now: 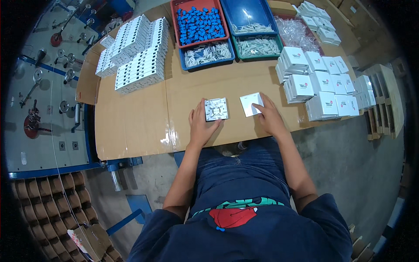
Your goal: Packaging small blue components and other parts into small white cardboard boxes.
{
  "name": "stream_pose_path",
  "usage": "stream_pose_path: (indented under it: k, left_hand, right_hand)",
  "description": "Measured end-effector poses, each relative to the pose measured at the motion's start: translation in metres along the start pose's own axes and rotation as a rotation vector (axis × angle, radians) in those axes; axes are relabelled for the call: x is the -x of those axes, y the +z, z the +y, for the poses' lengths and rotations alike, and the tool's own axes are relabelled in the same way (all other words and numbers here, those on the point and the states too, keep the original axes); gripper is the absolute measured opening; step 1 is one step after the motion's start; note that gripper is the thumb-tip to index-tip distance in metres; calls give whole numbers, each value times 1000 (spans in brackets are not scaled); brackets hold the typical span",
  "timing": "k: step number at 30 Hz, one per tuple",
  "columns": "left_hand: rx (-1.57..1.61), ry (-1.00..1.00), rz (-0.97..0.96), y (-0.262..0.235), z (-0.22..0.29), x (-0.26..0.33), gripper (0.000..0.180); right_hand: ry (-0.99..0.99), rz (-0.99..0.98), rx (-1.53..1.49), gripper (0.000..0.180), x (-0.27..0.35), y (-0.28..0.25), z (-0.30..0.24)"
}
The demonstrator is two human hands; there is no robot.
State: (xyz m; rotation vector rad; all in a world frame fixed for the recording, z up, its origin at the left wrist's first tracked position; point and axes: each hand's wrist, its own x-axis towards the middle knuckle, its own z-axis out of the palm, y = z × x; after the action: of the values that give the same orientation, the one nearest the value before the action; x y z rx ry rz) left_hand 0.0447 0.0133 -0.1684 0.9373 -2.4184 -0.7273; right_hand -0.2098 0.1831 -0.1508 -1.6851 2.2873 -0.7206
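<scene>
Over at the far left, a metal-topped bench point(43, 146) is standing with round-headed fittings spread about it. Next to it, tall rows of white boxes point(140, 65) are filling the back left corner of the cardboard-covered table point(131, 122). A red tray point(173, 22) is holding small blue pieces, and just in front of it a blue tray point(205, 67) is holding white ones. Nearer the person, the left hand point(201, 128) is curling around a square white unit point(216, 109), fingers along its left side and thumb at its lower edge; its detailed face is showing upward. Just to the right, a plain white square plate point(247, 103) is tilting slightly, and the right hand point(272, 117) is pinching its right side, thumb lying over the face. I can't tell whether the plate is touching the cardboard. Beyond, a green tray point(256, 57) is holding slim white pieces, and farther right, white packages point(323, 81) are standing stacked near the edge.
</scene>
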Motion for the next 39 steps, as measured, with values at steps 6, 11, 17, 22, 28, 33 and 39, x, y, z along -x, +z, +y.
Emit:
stream_pose_path:
  k: [6,11,17,22,28,33,39]
  left_hand:
    - [-85,29,49,6,1,6,96]
    - [-109,11,70,10,0,10,94]
    - [-107,52,85,18,-8,2,95]
    - [-147,84,179,14,-4,5,100]
    - [-93,7,68,11,-2,10,109]
    - [-122,26,114,12,-5,5,108]
    - [-117,21,114,10,-2,-1,104]
  right_hand:
    - [18,211,-69,44,14,25,2]
    - [-1,289,55,42,17,43,12]
    - [-17,332,56,41,12,38,16]
    - [-21,302,33,42,11,40,17]
    - [-11,286,36,41,14,45,15]
    - [-11,299,54,43,14,41,10]
    - [12,293,29,48,11,35,9]
